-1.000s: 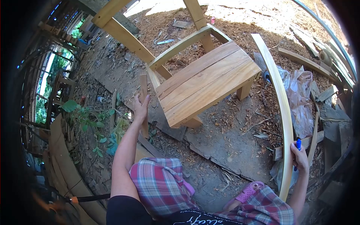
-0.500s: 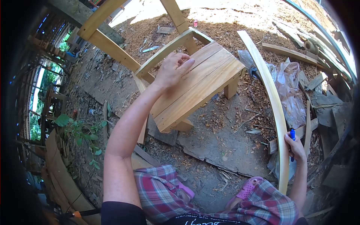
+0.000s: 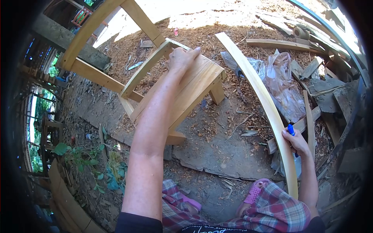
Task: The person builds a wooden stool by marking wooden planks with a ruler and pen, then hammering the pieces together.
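Observation:
A wooden chair frame (image 3: pixel 145 70) with seat boards (image 3: pixel 194 87) over part of its seat stands in front of me, tilted in view. My left hand (image 3: pixel 182 60) is closed at the inner edge of the boards, fingers bent over it and thumb lying along the top; the fingertips are partly hidden. My left forearm covers part of the seat. On the right, my right hand (image 3: pixel 298 143) grips a long pale wooden strip (image 3: pixel 258 87) near its lower end. A blue marker (image 3: pixel 291 129) sits in that same hand, sticking out above and below the fingers.
Clear plastic bags (image 3: pixel 285 83) lie beyond the strip, beside scrap boards (image 3: pixel 311 70) heaped on the right. Wood shavings cover the ground, with a flat slab (image 3: pixel 221 157) before my feet. Leafy plants (image 3: pixel 83 155) grow at left, near a concrete beam (image 3: pixel 70 40).
My left hand has moved forward across the seat to the boards' inner edge. The view has shifted, so chair and strip appear further left. My right hand keeps its hold.

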